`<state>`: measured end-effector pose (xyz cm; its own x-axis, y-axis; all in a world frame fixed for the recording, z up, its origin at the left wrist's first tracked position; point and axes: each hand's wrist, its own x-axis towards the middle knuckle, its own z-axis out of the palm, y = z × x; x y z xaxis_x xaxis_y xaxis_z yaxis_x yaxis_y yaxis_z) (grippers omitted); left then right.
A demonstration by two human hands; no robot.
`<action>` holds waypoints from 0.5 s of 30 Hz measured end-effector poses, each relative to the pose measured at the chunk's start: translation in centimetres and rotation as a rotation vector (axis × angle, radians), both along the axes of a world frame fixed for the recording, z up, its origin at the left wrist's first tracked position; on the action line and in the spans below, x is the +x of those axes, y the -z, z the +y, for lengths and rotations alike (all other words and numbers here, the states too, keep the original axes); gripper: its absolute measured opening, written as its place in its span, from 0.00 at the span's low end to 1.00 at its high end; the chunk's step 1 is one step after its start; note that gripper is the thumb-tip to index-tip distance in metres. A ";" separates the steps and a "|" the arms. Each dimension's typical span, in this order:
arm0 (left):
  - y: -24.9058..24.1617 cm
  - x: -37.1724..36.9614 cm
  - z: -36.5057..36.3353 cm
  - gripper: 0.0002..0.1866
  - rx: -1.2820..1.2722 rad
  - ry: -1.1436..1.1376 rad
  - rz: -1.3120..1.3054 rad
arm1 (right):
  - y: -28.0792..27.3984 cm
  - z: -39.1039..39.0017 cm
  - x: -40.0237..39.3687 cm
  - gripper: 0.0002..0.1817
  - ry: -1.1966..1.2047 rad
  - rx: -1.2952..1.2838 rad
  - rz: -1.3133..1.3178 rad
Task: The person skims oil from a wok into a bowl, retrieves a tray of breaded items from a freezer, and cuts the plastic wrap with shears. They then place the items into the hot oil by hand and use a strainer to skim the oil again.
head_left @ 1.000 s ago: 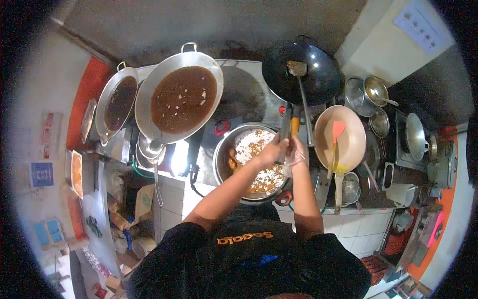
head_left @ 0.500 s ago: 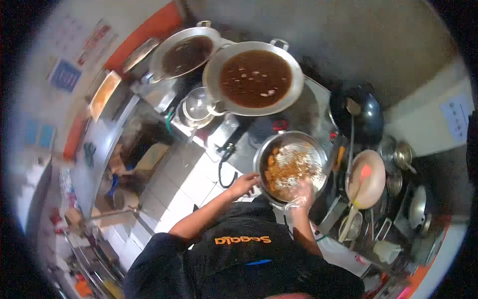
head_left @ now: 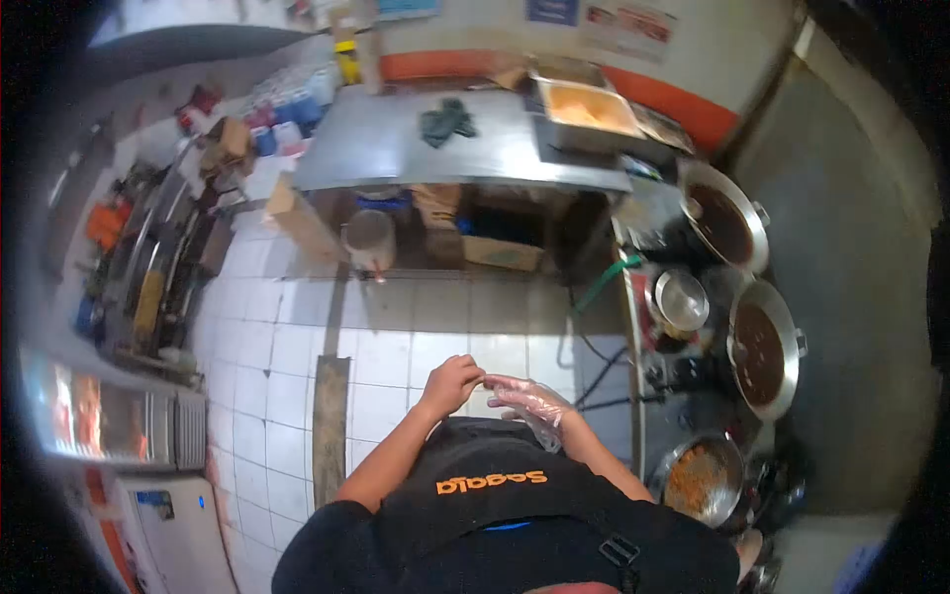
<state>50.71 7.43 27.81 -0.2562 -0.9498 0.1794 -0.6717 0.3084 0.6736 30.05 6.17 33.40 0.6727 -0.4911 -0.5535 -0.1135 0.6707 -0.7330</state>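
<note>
My right hand (head_left: 534, 404) wears a clear, thin plastic glove (head_left: 544, 432), loose and crinkled toward the wrist. Its fingers stretch out to the left with nothing in them. My left hand (head_left: 453, 384) is bare and closed, with thumb and fingertips pinched on the glove at the right fingertips. Both hands are held in front of the black apron, above the tiled floor. Off to the lower right, a metal pan (head_left: 705, 479) of orange-brown food sits on the stove counter, apart from my hands.
Two large woks (head_left: 789, 337) of dark brown liquid stand along the right wall, with a metal bowl (head_left: 682, 300) beside them. Ahead is a steel table (head_left: 371, 134) holding a dark green cloth (head_left: 448, 121) and a metal tray (head_left: 594, 134). A white fridge (head_left: 183, 535) stands lower left.
My view has turned left, away from the stove. My right hand has left the food in the pan, and my left hand has let go of the pan's rim; they now meet at the glove.
</note>
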 end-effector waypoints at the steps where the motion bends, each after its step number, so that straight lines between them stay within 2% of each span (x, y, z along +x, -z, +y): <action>1: 0.0 2.9 0.0 0.03 -0.048 -0.066 -0.013 | -0.4 -1.1 2.5 0.37 -0.120 -0.038 0.001; 2: 0.0 5.5 0.0 0.02 -0.094 -0.149 -0.036 | -0.2 -2.2 4.8 0.39 -0.256 -0.140 0.042; 3: 0.4 7.8 0.1 0.02 -0.094 -0.189 -0.039 | 1.0 -2.8 6.5 0.39 -0.296 -0.141 0.039; 5: 1.5 12.3 -0.4 0.03 -0.077 -0.374 -0.029 | 2.7 -4.1 9.8 0.39 -0.439 -0.446 0.074; 7: 3.7 15.8 -1.2 0.03 -0.077 -0.465 0.026 | 2.2 -5.5 12.8 0.37 -0.488 -0.500 -0.019; 9: 5.0 19.1 -2.5 0.03 -0.131 -0.592 0.087 | 0.1 -7.5 15.6 0.34 -0.421 -0.362 -0.030; 10: 6.4 21.2 -3.2 0.04 -0.144 -0.651 0.087 | -3.9 -9.1 17.0 0.31 -0.405 -0.269 0.027; 11: 6.8 23.6 -3.8 0.04 -0.139 -0.676 0.078 | -2.4 -10.5 17.8 0.28 -0.186 -0.216 -0.105; 13: 7.2 28.2 -5.2 0.04 0.097 -0.798 0.191 | -3.7 -15.0 20.6 0.25 0.005 -0.164 -0.228; 15: 5.0 31.8 -6.4 0.06 0.138 -0.797 0.200 | -0.2 -20.0 24.0 0.25 0.219 -0.404 -0.067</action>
